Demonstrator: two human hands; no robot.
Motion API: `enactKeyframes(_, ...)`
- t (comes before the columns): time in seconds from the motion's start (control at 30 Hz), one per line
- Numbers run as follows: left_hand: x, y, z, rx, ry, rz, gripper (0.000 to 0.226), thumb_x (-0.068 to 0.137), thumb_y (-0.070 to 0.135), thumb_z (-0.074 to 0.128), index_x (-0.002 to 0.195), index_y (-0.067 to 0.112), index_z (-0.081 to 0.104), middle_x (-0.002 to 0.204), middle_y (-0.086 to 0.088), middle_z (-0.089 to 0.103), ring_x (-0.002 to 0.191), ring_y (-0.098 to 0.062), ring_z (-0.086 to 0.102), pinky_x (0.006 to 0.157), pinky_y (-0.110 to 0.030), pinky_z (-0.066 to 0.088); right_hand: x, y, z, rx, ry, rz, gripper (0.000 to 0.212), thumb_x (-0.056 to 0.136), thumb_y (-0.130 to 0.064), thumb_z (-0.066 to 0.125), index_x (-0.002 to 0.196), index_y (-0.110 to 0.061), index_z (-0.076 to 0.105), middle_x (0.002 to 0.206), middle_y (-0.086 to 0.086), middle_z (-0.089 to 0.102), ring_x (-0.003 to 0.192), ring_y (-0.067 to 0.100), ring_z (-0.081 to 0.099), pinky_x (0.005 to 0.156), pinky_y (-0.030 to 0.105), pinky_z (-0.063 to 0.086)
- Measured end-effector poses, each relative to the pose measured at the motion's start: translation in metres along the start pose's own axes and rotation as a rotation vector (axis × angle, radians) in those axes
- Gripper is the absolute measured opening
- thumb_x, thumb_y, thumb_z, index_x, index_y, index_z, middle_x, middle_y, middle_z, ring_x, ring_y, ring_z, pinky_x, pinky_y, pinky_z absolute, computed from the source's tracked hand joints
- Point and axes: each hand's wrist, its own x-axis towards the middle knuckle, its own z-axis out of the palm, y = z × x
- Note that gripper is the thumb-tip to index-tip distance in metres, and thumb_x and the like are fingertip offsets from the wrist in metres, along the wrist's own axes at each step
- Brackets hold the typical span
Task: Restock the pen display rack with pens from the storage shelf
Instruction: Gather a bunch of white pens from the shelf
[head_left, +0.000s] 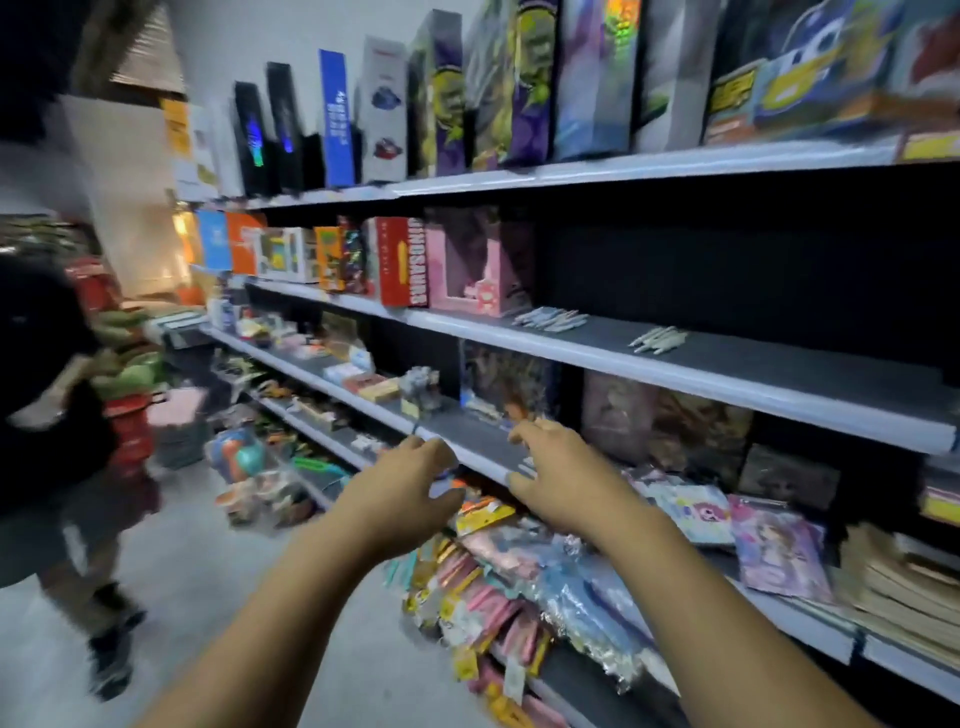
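Note:
Two small bunches of pale pens lie on the dark middle shelf (727, 358), one bunch (550, 318) beside a pink box and the other bunch (657, 340) further right. Both my hands reach toward the shelf below them. My left hand (405, 483) has its fingers curled round what looks like a thin pen (414, 428), whose dark tip sticks up above the knuckles; motion blur hides the rest of it. My right hand (556, 473) hovers at that lower shelf's white front edge (483, 462) with fingers spread and bent, holding nothing.
Tall toy boxes (524, 83) fill the top shelf. A red dinosaur box (402, 260) and a pink box (478, 260) stand left of the pens. Packets (519, 582) and notebooks (779, 551) crowd the low shelf. A person in dark clothes (52, 395) stands in the aisle at left.

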Motion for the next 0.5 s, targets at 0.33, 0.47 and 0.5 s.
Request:
enactKeyframes(0.33,0.241,0.011,0.055,-0.115,-0.029,0.355,0.032,0.095,0.046,0.063,0.122,0.030,0.058,0.115,0.011,0.055,0.105,-0.014,0.060,0.090,-0.034,0.051,0.132,0.124,-0.008,-0.016,0.185,0.249,0.039,0.095,-0.037,0.061,0.131,-0.024,0.051,0.124,0.000,0.053,0.110,0.024,0.056,0.092,0.040,0.051)
enactKeyframes(0.47,0.333,0.025,0.083,-0.153,-0.031,0.420,0.030,0.092,0.045,0.064,0.118,0.031,0.059,0.111,0.010,0.057,0.103,-0.013,0.061,0.088,-0.038,0.054,0.191,0.190,-0.016,-0.040,0.216,0.308,0.035,0.096,-0.033,0.059,0.129,-0.022,0.053,0.124,0.000,0.053,0.110,0.025,0.057,0.092,0.043,0.051)
enactKeyframes(0.5,0.355,0.030,0.088,-0.159,-0.038,0.429,0.030,0.092,0.044,0.064,0.118,0.031,0.059,0.113,0.009,0.058,0.104,-0.014,0.061,0.089,-0.039,0.053,0.207,0.207,-0.021,-0.038,0.231,0.321,0.037,0.096,-0.032,0.059,0.131,-0.022,0.053,0.128,0.001,0.053,0.114,0.024,0.057,0.094,0.043,0.051)
